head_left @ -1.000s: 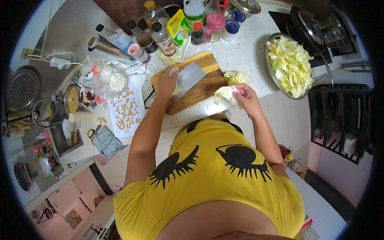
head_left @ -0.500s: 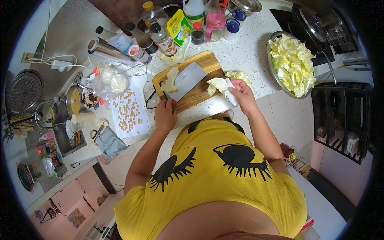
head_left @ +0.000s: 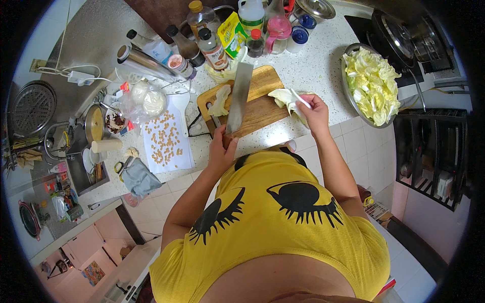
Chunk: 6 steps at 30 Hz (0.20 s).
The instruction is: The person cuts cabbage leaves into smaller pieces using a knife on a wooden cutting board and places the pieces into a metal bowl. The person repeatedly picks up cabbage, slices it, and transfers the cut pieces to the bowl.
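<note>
My left hand [head_left: 222,147] is closed round the handle of a cleaver, beside the near edge of a wooden cutting board [head_left: 267,81]. The cleaver's broad blade [head_left: 240,96] stands tilted above the board, pointing away from me. Left of the blade, a pale cabbage piece [head_left: 219,102] lies on the board. With fingers pinched, my right hand [head_left: 316,114] holds a cabbage leaf [head_left: 284,97] by its white stem over the board's right end. The leaf's frilly part hangs toward the board.
A metal basin [head_left: 347,93] heaped with torn cabbage [head_left: 371,83] stands at the right, near the stove. Bottles and jars [head_left: 214,50] crowd behind the board. On the left, peanuts [head_left: 164,139] lie on white paper, near a grey cloth [head_left: 141,178] and sink [head_left: 83,177].
My left hand has lifted and turned the cleaver from lying flat on the board. My right hand has shifted slightly right with the cabbage leaf, which has turned in its fingers.
</note>
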### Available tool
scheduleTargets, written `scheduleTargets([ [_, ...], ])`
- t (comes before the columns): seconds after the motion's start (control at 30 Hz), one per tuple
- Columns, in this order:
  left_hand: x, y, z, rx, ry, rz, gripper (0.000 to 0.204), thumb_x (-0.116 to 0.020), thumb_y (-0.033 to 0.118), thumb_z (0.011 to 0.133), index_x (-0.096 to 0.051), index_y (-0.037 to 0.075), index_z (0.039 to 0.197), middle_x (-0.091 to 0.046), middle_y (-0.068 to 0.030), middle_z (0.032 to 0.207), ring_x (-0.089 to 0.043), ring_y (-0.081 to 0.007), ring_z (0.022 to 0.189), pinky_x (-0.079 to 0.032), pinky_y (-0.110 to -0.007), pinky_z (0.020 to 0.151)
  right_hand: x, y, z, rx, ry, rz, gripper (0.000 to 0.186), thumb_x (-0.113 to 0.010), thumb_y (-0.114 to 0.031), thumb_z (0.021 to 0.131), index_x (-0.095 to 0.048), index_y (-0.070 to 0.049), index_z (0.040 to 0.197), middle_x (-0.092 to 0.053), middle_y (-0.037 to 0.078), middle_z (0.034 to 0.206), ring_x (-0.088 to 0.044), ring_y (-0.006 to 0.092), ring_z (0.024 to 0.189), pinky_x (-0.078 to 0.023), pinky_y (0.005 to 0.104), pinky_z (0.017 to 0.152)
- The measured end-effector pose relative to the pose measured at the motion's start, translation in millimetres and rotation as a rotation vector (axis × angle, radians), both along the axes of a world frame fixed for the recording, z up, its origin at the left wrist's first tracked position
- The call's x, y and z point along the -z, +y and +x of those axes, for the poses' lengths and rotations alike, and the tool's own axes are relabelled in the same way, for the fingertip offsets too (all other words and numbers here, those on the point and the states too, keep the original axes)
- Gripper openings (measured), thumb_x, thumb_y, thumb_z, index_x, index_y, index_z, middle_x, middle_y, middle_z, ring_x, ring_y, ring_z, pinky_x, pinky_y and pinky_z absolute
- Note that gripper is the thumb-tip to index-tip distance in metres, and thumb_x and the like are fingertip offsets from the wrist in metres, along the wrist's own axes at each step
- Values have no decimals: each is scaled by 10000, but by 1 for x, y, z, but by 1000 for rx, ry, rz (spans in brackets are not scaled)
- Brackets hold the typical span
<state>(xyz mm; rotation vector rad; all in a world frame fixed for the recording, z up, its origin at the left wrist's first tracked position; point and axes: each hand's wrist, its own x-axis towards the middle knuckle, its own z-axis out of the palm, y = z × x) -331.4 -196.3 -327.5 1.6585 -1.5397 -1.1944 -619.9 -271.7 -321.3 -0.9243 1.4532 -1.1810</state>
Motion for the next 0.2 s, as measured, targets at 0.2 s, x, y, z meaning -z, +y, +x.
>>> scheduleTargets([
  [0.2,-61,-6,-9,321,-140,-315,477,-617,179,885,-405,55,1295,-619,-91,915,-599,-213,701,-483,-317,666,0,-5,18,-84,368,-108,149,-708,-72,793,-653,-39,927,-666,50,813,-596,96,728,-468,220,669],
])
